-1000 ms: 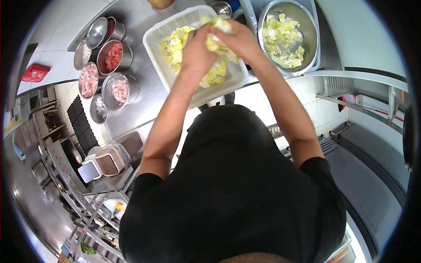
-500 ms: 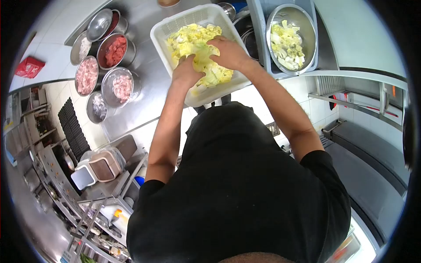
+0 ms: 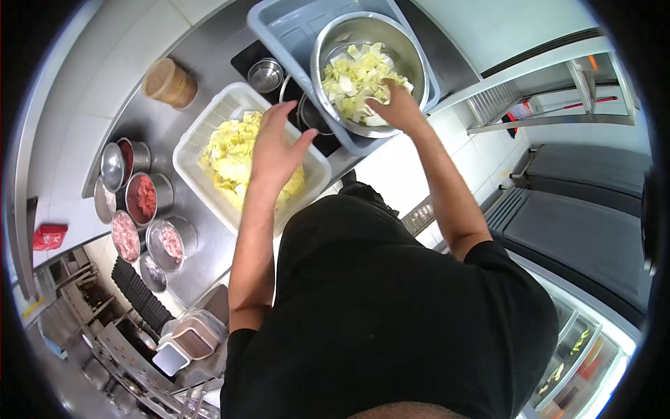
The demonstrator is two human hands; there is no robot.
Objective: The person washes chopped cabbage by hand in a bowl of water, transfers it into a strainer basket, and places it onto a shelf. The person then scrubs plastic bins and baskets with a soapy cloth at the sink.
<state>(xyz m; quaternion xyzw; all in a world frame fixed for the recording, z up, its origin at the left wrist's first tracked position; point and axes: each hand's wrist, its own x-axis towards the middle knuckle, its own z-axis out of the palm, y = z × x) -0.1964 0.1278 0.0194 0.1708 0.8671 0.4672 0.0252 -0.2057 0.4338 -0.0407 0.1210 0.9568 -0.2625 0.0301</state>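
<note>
My left hand (image 3: 274, 152) is over the right side of a white perforated basket (image 3: 187, 164), its thumb spread away from its fingers and nothing in it. Chopped yellow-green cabbage (image 3: 230, 157) is heaped in that basket. Inside a steel bowl (image 3: 336, 29), my right hand (image 3: 399, 110) reaches down onto more cut cabbage (image 3: 356, 77). Its thumb and fingers are apart at the edge of the pieces, and the fingertips are partly hard to see. The bowl rests in a grey-blue plastic tub (image 3: 289, 31).
Left on the steel counter (image 3: 209, 269) stand several metal pots, including one with red meat (image 3: 145, 199) and one with pale meat (image 3: 125, 236). A brown round container (image 3: 169, 84) is at the back. Small steel bowls (image 3: 265, 75) sit between basket and tub.
The view has turned right. Both hands have left the cabbage in the basket; my right hand has moved into the steel bowl, while my left hand hovers over the basket's right side.
</note>
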